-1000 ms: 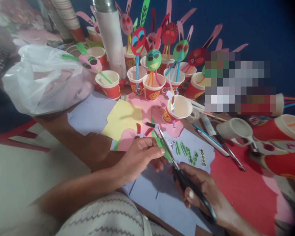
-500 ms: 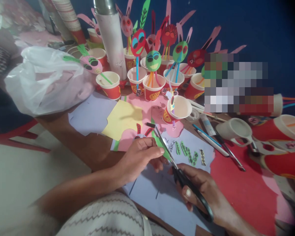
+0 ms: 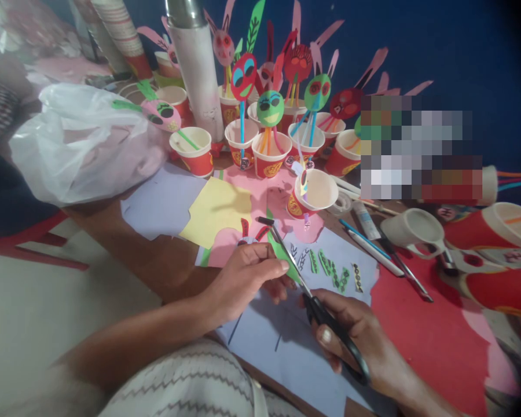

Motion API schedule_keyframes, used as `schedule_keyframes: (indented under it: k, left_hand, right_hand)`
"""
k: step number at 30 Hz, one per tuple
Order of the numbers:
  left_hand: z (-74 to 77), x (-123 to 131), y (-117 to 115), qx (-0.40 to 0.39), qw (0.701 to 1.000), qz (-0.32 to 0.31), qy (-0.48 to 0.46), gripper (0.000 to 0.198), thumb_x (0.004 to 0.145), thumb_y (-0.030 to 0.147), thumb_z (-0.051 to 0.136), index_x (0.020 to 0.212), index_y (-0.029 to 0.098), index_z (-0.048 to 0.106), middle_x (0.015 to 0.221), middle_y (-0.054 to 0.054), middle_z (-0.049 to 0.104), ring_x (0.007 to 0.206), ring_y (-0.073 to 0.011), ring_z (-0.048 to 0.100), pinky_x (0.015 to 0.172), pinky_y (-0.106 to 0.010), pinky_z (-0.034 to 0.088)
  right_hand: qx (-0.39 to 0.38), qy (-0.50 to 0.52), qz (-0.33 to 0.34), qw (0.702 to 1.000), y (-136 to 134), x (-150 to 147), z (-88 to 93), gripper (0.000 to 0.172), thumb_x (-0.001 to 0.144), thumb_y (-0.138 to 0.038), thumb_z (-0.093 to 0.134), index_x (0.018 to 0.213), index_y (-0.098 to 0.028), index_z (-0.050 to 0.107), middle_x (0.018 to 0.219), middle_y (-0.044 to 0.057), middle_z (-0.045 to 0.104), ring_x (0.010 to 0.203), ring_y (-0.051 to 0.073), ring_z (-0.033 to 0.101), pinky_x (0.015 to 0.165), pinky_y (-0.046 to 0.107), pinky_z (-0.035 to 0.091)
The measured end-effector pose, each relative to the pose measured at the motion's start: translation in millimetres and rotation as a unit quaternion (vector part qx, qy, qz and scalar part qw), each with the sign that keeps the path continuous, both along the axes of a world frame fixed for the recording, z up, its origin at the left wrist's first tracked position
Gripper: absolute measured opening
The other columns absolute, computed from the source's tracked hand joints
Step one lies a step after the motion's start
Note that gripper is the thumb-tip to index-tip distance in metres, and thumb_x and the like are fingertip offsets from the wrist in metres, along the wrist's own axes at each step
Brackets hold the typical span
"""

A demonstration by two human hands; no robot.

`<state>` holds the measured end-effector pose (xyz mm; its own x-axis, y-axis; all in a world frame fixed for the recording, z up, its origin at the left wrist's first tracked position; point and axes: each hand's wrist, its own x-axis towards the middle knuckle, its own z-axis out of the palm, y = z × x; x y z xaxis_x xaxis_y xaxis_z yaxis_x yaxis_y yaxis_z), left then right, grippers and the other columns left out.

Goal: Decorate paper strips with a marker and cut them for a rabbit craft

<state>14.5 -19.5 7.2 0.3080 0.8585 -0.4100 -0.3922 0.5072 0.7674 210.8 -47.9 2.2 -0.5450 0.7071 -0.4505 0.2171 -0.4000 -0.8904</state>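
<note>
My left hand [image 3: 252, 278] pinches a small piece of green paper [image 3: 282, 252] between thumb and fingers. In my right hand [image 3: 351, 330] is a pair of scissors [image 3: 330, 324] with black handles. Its blades lie along the green paper's right edge and look nearly closed. Below both hands is a blue-grey paper sheet [image 3: 260, 341] with dark lines drawn on it. Small decorated green cut-outs [image 3: 325, 262] rest on another blue-grey sheet, just beyond the scissors. A cup [image 3: 315, 194] with a small paper figure on its rim stands farther back.
Several red-and-white paper cups [image 3: 272, 153] holding paper faces on straws line the back. A tall white flask [image 3: 195, 75] rises behind them, with a plastic bag [image 3: 82, 145] at left. To the right are red paper [image 3: 425, 330], a white mug [image 3: 412, 231] and a paintbrush [image 3: 408, 269].
The scissors' handles have drawn slightly closer together in my right hand. My left hand keeps nearly the same place with the green paper.
</note>
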Motion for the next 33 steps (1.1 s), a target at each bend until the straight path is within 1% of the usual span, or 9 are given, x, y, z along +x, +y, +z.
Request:
schedule_keyframes:
  k: [3,7,11,15,18,22,24,29,33]
  left_hand:
    - [-0.2,-0.8,-0.6,0.0,1.0,0.0,-0.001,0.012,0.073,0.022,0.062,0.067,0.012,0.06,0.061,-0.002,0.066,0.047,-0.0098,0.058,0.046,-0.021,0.046]
    - [0.4,-6.0,-2.1,0.011,1.0,-0.017,-0.014,0.01,0.071,0.021,0.06,0.066,0.013,0.06,0.063,-0.002,0.065,0.05,-0.0108,0.059,0.048,-0.022,0.047]
    - [3.2,-13.8,-4.2,0.033,0.992,-0.118,-0.017,0.01,0.066,0.02,0.055,0.064,0.013,0.061,0.064,-0.003,0.065,0.051,-0.0109,0.057,0.051,-0.024,0.044]
    - [9.0,-16.5,-6.2,0.003,0.972,-0.235,0.022,0.009,0.061,0.021,0.054,0.06,0.014,0.06,0.061,-0.001,0.061,0.05,-0.0102,0.053,0.053,-0.024,0.041]
    - [16.3,-14.5,-7.2,-0.009,0.953,-0.299,0.054,0.006,0.059,0.021,0.054,0.058,0.017,0.056,0.059,0.001,0.057,0.05,-0.009,0.047,0.054,-0.024,0.038]
    - [24.7,-9.5,-9.1,-0.009,0.928,-0.36,0.095,0.003,0.057,0.02,0.05,0.055,0.018,0.05,0.058,0.002,0.053,0.054,-0.0101,0.046,0.054,-0.023,0.034]
    - [25.9,-7.1,-10.4,-0.003,0.916,-0.381,0.125,0.004,0.058,0.019,0.051,0.055,0.018,0.048,0.056,0.003,0.05,0.054,-0.0098,0.044,0.052,-0.023,0.031]
    - [22.4,-2.3,-13.0,0.038,0.891,-0.423,0.158,0.008,0.061,0.015,0.051,0.057,0.017,0.044,0.055,0.006,0.039,0.051,-0.0073,0.035,0.047,-0.02,0.027]
    - [18.9,-1.1,-13.4,0.06,0.881,-0.435,0.176,0.01,0.062,0.014,0.051,0.056,0.017,0.044,0.054,0.006,0.036,0.051,-0.0071,0.034,0.047,-0.019,0.027]
  right_hand:
    - [-0.002,-0.002,0.002,1.0,0.1,0.0,-0.7,0.05,0.074,-0.061,0.062,0.101,-0.019,0.064,0.052,-0.008,0.04,0.037,0.004,0.038,0.035,0.014,0.033]
    - [-0.013,0.006,0.0,1.0,0.8,-1.1,-2.5,0.051,0.072,-0.062,0.064,0.1,-0.019,0.064,0.053,-0.008,0.038,0.04,0.004,0.038,0.037,0.014,0.036]
    - [-0.027,0.029,-0.001,0.999,0.9,0.5,-2.4,0.053,0.068,-0.063,0.066,0.099,-0.02,0.063,0.056,-0.008,0.041,0.043,0.005,0.037,0.039,0.016,0.037]
    - [0.031,0.052,-0.007,0.998,-1.6,6.3,2.8,0.06,0.066,-0.064,0.068,0.109,-0.023,0.058,0.064,-0.004,0.054,0.052,0.01,0.046,0.051,0.023,0.042]
    - [0.071,0.05,-0.024,0.996,-3.1,7.7,8.4,0.067,0.061,-0.06,0.074,0.114,-0.025,0.053,0.074,-0.001,0.057,0.063,0.015,0.052,0.055,0.026,0.045]
    - [0.104,0.014,-0.052,0.993,-2.7,3.2,15.1,0.044,0.074,-0.041,0.071,0.108,-0.025,0.05,0.08,0.0,0.057,0.066,0.013,0.053,0.055,0.023,0.046]
    - [0.121,0.004,-0.068,0.99,-2.5,1.0,17.7,0.036,0.078,-0.033,0.068,0.107,-0.025,0.047,0.083,0.001,0.059,0.067,0.013,0.056,0.057,0.024,0.048]
    - [0.152,-0.021,-0.066,0.986,-2.8,-3.3,21.7,0.029,0.078,-0.021,0.062,0.102,-0.026,0.046,0.079,-0.001,0.063,0.067,0.013,0.062,0.055,0.022,0.05]
    - [0.166,-0.027,-0.07,0.983,-2.3,-7.3,22.7,0.027,0.074,-0.019,0.06,0.097,-0.024,0.046,0.073,0.0,0.063,0.065,0.014,0.063,0.051,0.021,0.05]
